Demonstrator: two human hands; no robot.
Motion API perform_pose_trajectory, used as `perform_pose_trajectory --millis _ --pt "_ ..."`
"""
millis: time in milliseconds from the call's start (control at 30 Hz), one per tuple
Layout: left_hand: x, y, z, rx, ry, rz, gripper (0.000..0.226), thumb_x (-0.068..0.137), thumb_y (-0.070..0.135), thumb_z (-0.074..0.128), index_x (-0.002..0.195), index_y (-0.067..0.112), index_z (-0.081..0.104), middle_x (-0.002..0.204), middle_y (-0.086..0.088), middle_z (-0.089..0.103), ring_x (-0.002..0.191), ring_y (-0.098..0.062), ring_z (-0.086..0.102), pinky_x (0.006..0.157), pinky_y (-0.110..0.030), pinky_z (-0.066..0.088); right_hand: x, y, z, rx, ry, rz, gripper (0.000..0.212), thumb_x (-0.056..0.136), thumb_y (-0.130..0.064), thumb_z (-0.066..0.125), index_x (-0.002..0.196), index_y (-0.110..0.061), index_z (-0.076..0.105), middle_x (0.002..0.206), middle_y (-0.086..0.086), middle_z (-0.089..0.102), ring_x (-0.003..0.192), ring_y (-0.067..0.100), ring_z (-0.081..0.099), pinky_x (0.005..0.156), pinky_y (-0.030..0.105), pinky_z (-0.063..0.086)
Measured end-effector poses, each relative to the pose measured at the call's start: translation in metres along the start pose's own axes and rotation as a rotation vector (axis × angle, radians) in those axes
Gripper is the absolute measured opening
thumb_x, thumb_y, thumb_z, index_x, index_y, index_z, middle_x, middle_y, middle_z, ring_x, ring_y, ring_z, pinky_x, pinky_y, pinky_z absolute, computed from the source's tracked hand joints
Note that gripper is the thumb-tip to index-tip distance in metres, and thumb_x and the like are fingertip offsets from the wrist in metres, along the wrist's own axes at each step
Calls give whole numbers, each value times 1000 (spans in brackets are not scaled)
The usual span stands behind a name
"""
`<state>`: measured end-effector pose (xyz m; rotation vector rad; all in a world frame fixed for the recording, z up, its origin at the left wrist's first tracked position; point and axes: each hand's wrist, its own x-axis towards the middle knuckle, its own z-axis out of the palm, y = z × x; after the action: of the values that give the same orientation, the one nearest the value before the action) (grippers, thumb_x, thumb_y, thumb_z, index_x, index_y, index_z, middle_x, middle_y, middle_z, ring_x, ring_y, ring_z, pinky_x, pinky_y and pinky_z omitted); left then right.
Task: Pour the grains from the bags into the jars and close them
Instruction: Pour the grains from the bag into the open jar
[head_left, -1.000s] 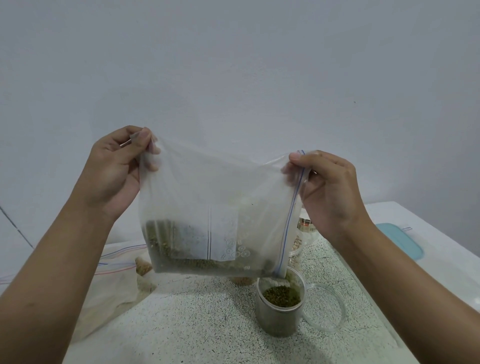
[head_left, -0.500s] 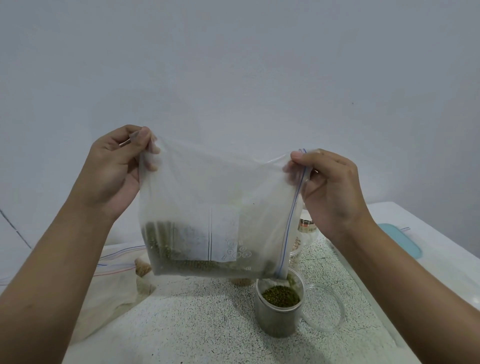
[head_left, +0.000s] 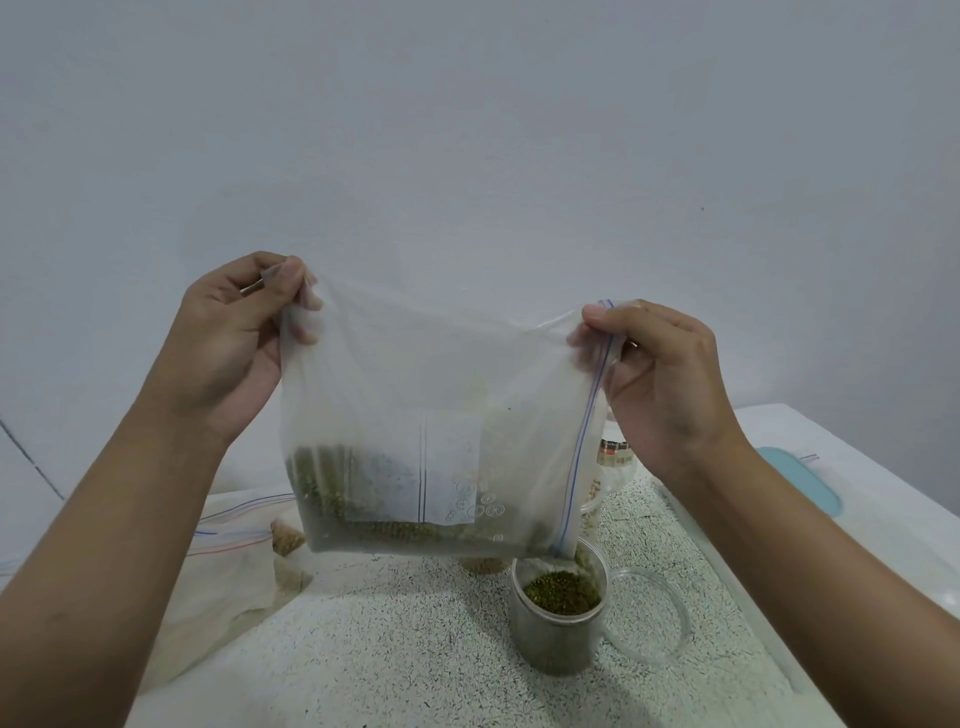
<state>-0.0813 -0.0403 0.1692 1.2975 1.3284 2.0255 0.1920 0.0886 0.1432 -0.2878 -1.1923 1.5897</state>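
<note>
Left hand (head_left: 234, 338): closed, thumb and fingers pinching the sealed corner of the bag (head_left: 441, 374), above and well left of the jar (head_left: 558, 623). Right hand (head_left: 665, 384): closed, pinching the top end of the zip strip (head_left: 587, 431), above the jar and slightly to its right.

The bag hangs between the hands, clear of the table (head_left: 415, 649). It is turned on its side. Its mouth faces right, and the zip strip runs steeply down to a lower corner that sits at the jar's rim. The long axis runs roughly level, left to right.

The green grains (head_left: 332, 493) lie along the low edge and are heaped toward the end away from the jar. The jar is part filled.

Handling, as judged: the film is thin, limp and slick, and the load is light but shifts. The corner pinches suit it. Raising the left corner should feed the grains toward the mouth. Spillage is a risk if the lower corner slips off the rim.

A clear lid (head_left: 670, 618) lies just right of the jar. A second jar (head_left: 613, 467) stands behind it. Other bags (head_left: 228, 561) lie well to its left.
</note>
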Motion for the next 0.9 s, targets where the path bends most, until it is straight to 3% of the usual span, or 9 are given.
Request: perform_pose_trajectory --millis 900 --pt "0 1 4 17 4 11 22 101 14 55 81 13 65 74 2 63 64 -13 53 64 -20 47 0 1 -4 6 10 -1 8 73 -2 70 70 4 66 66 14 64 68 21 59 64 26 45"
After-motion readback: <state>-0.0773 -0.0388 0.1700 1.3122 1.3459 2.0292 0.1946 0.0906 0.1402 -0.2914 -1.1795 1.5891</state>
